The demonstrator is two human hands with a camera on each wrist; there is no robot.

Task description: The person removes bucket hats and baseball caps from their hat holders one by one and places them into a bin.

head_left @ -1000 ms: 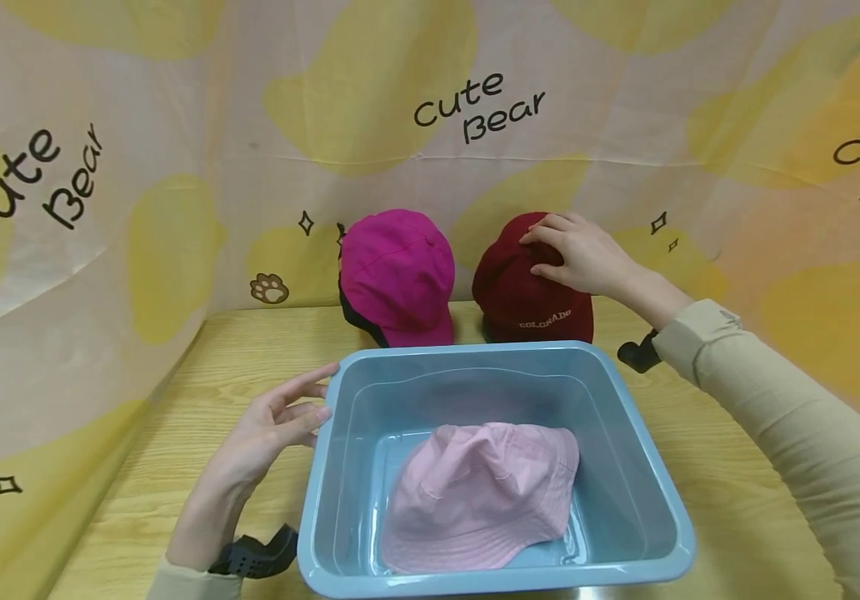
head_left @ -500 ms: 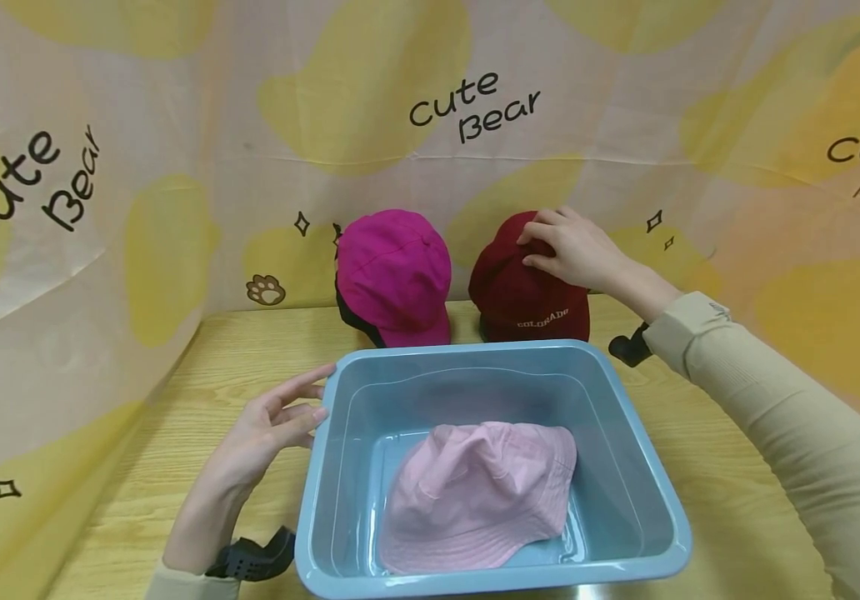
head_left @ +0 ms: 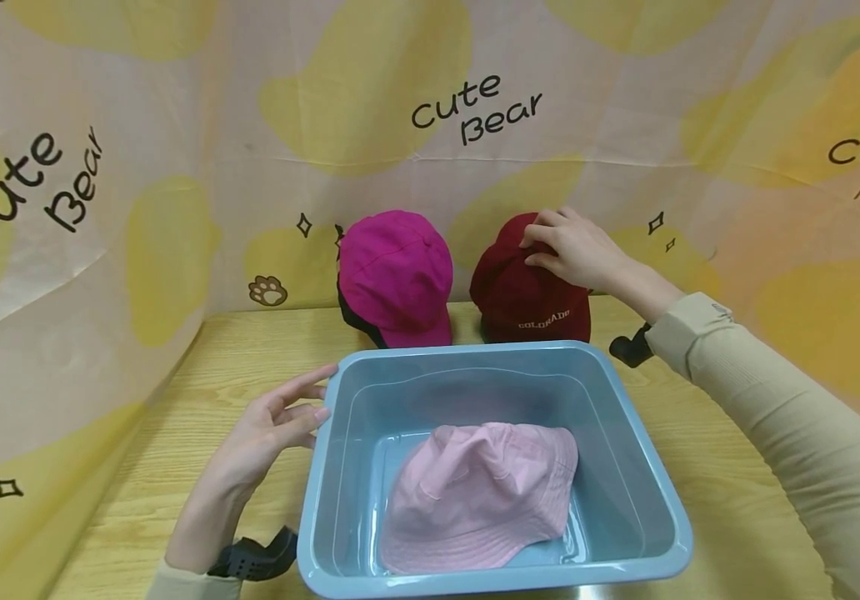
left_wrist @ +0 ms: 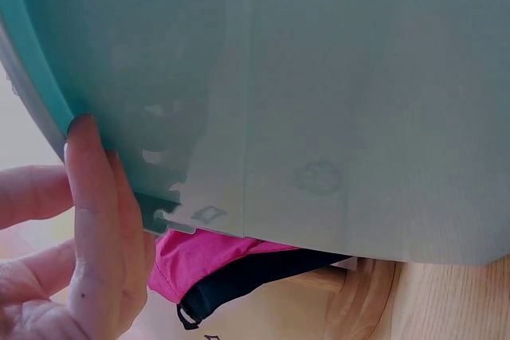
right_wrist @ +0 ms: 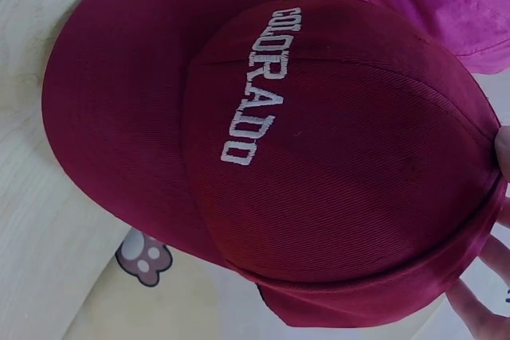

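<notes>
My right hand (head_left: 576,248) pinches the crown of a dark red baseball cap (head_left: 508,287) marked COLORADO at the back right. The right wrist view shows the red cap (right_wrist: 327,165) close up, its bill to the left and my fingertips at the right edge. My left hand (head_left: 261,437) touches the left side of a light blue plastic basin (head_left: 643,467) with its fingers extended. In the left wrist view those fingers (left_wrist: 92,220) lie against the basin's outer wall (left_wrist: 319,101), just below the rim. A pink bucket hat (head_left: 482,496) lies inside the basin.
A magenta baseball cap (head_left: 396,271) with a black underside stands left of the red cap, behind the basin. The wooden table (head_left: 250,350) ends at a patterned cloth backdrop (head_left: 370,100). A second cloth side (head_left: 85,275) rises at the left.
Almost nothing has moved beyond a slight shift of the whole view. The right hand stays on the red cap's crown and the left hand stays at the basin's side.
</notes>
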